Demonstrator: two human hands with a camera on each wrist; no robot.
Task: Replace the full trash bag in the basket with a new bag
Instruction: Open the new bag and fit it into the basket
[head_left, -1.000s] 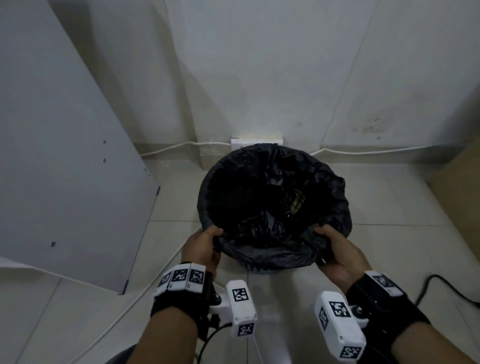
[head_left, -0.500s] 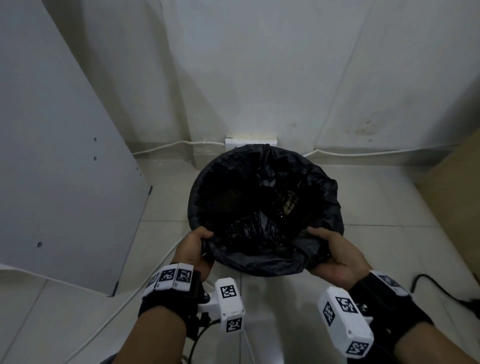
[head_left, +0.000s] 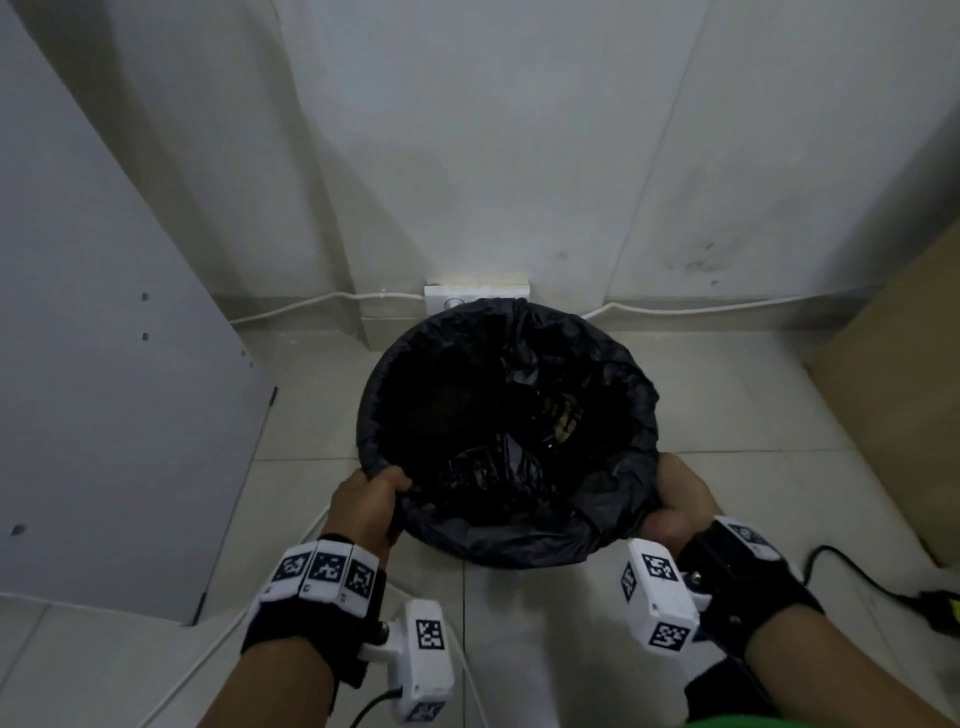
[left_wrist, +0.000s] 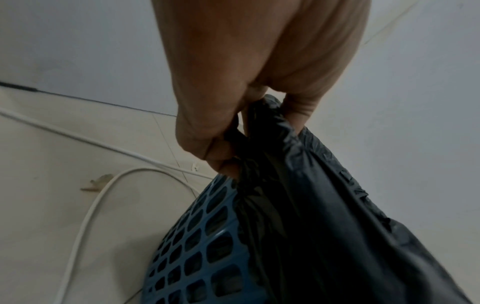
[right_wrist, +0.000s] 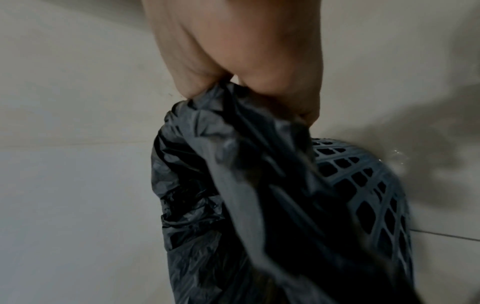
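A black trash bag (head_left: 613, 514) lines a round blue lattice basket (left_wrist: 197, 251) standing on the floor by the wall. Some trash shows deep inside the bag. My left hand (head_left: 371, 496) grips the bag's rim at the near left, fingers curled round the plastic (left_wrist: 262, 131). My right hand (head_left: 675, 499) grips a bunch of the rim at the near right, lifted off the basket's edge (right_wrist: 363, 176). The black bag (right_wrist: 233, 164) hangs gathered from that hand. Most of the basket is hidden under the bag in the head view.
A white socket box (head_left: 475, 296) and white cables (head_left: 311, 306) run along the wall base behind the basket. A grey panel (head_left: 104, 389) leans at the left, a brown box (head_left: 904, 389) stands at the right. A black cord (head_left: 852, 571) lies on the tiles.
Both hands have pulled the near rim of the bag up and inward off the basket's edge. The right hand now holds a bigger bunch of plastic.
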